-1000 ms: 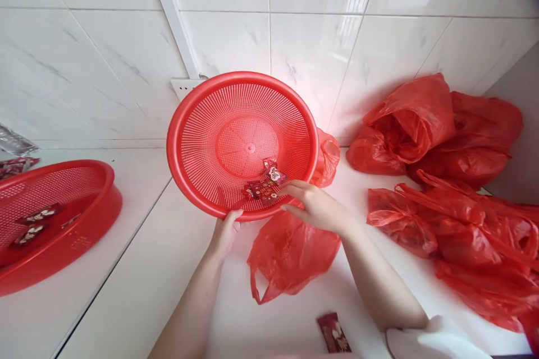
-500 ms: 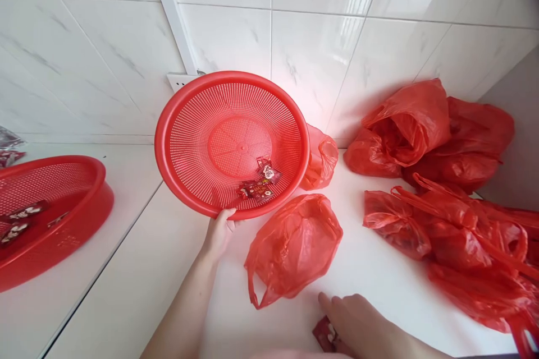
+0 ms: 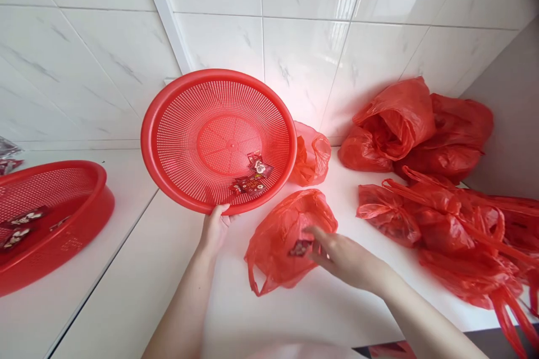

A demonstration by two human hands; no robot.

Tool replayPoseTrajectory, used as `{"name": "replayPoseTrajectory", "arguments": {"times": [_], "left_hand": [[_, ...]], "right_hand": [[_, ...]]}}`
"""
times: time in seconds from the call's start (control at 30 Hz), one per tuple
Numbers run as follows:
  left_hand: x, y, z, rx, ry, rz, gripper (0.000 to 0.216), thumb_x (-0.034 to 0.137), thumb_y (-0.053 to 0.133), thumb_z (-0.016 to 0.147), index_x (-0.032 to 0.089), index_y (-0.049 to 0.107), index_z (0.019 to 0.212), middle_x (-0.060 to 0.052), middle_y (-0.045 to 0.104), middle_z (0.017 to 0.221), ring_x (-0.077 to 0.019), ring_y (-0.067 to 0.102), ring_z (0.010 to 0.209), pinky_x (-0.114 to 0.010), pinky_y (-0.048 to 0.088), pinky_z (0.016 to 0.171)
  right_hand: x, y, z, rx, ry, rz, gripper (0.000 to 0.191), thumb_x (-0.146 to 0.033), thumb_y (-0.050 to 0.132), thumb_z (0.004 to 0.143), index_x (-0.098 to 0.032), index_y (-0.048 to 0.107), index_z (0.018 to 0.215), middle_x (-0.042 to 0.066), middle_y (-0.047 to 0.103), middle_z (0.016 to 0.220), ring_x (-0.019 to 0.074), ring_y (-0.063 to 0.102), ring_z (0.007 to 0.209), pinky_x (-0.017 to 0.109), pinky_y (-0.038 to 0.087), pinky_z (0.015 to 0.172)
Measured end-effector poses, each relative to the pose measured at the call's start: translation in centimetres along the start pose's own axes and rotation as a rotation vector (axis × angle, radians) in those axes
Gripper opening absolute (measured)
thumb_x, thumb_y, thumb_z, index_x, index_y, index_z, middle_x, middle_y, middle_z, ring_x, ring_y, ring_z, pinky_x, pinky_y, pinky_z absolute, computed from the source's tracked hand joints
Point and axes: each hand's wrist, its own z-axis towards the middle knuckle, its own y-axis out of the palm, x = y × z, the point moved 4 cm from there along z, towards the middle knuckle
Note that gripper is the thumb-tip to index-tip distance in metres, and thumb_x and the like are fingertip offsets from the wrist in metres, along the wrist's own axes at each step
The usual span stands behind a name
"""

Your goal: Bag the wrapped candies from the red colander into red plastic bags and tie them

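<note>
My left hand (image 3: 216, 228) grips the near rim of a round red mesh basket (image 3: 189, 123), holding it tilted up toward me. A few small dark red candy packets (image 3: 252, 175) lie at the basket's lower side. My right hand (image 3: 343, 258) pinches one dark red candy packet (image 3: 300, 247) at its fingertips, just over the open red plastic bag (image 3: 278, 235) that lies on the white counter below the basket.
A second red basket (image 3: 63, 235) with a few packets sits at the left. Another small red bag (image 3: 311, 154) lies behind the tilted basket. A heap of red plastic bags (image 3: 442, 190) fills the right side. White tiled walls (image 3: 295, 11) meet in a corner behind.
My right hand left the basket, dropped to a packet near the counter's front edge, picked it up and carried it up to the open bag. The basket stays tilted in my left hand.
</note>
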Motion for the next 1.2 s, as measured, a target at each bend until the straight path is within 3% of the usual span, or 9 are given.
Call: {"name": "replayPoseTrajectory", "arguments": {"times": [0.1,0.2,0.3,0.47,0.6,0.77,0.87,1.0,1.2], "left_hand": [[0.5,0.0,-0.1,0.01,0.02,0.004,0.04,0.022,0.069,0.069,0.018,0.064,0.109,-0.007,0.068,0.11,-0.0228,0.065,0.098,-0.03,0.057,0.07],[1.3,0.0,-0.2,0.017,0.044,-0.006,0.041,0.021,0.069,0.067,0.019,0.064,0.107,-0.006,0.068,0.109,-0.0221,0.066,0.094,-0.029,0.057,0.068],[2.2,-0.2,-0.3,0.041,0.056,-0.027,0.038,0.02,0.07,0.066,0.019,0.065,0.103,-0.006,0.068,0.109,-0.022,0.066,0.094,-0.028,0.057,0.066],[3.9,-0.5,-0.9,0.066,0.113,-0.053,0.029,0.019,0.068,0.066,0.018,0.066,0.096,-0.006,0.068,0.108,-0.0247,0.065,0.099,-0.032,0.059,0.071],[4.7,-0.3,-1.2,0.053,0.181,-0.014,0.037,0.02,0.068,0.069,0.021,0.065,0.105,-0.005,0.068,0.11,-0.0254,0.065,0.099,-0.036,0.059,0.073],[3.5,0.3,-1.5,0.053,0.168,0.044,0.051,0.019,0.07,0.068,0.023,0.061,0.118,-0.005,0.067,0.117,-0.0279,0.064,0.105,-0.039,0.059,0.078],[1.5,1.1,-2.0,0.026,0.103,0.093,0.052,0.022,0.071,0.072,0.025,0.06,0.123,-0.005,0.067,0.119,-0.0289,0.065,0.105,-0.04,0.059,0.079],[-1.0,2.0,-2.5,-0.044,-0.003,0.115,0.046,0.028,0.07,0.075,0.024,0.062,0.12,-0.007,0.067,0.117,-0.0294,0.066,0.105,-0.041,0.059,0.079],[-1.6,1.9,-2.0,-0.047,-0.043,0.106,0.05,0.025,0.069,0.076,0.025,0.058,0.125,-0.006,0.067,0.115,-0.0277,0.064,0.108,-0.043,0.059,0.083]], "right_hand": [[0.1,-0.6,1.6,0.132,-0.05,-0.143,0.046,-0.026,0.052,0.092,-0.017,0.049,0.136,0.016,0.061,0.127,0.0284,0.06,0.114,0.042,0.047,0.093],[-0.5,1.4,3.1,-0.005,-0.31,-0.179,0.062,-0.037,0.073,0.078,-0.024,0.054,0.136,0.013,0.046,0.147,0.0326,0.041,0.136,0.049,0.032,0.111],[-0.8,4.0,5.5,-0.093,-0.385,-0.221,0.078,-0.047,0.077,0.073,-0.027,0.048,0.142,0.015,0.032,0.156,0.0381,0.027,0.144,0.058,0.018,0.116],[-2.7,5.7,11.3,0.028,-0.296,-0.289,0.061,-0.047,0.057,0.09,-0.019,0.047,0.144,0.02,0.042,0.149,0.0376,0.043,0.133,0.055,0.031,0.11],[-5.7,3.5,12.8,0.201,-0.36,-0.25,0.061,-0.051,0.051,0.093,-0.014,0.047,0.141,0.02,0.048,0.144,0.0326,0.051,0.126,0.048,0.037,0.105],[-7.5,-1.2,10.8,0.404,-0.484,-0.078,0.037,-0.04,0.034,0.102,-0.018,0.061,0.114,0.009,0.069,0.098,0.0192,0.064,0.09,0.03,0.046,0.081],[-6.8,-2.8,10.7,0.536,-0.495,-0.086,0.038,-0.044,0.043,0.098,-0.018,0.058,0.121,0.012,0.064,0.12,0.0232,0.057,0.112,0.036,0.041,0.097],[-5.0,-2.4,12.3,0.461,-0.385,-0.172,0.054,-0.046,0.053,0.093,-0.015,0.046,0.137,0.017,0.061,0.127,0.0267,0.054,0.119,0.042,0.035,0.105],[-2.7,-2.8,13.4,0.37,-0.174,-0.056,0.031,-0.015,0.041,0.092,-0.017,0.057,0.12,0.01,0.071,0.098,0.0206,0.066,0.082,0.029,0.046,0.072]]}}
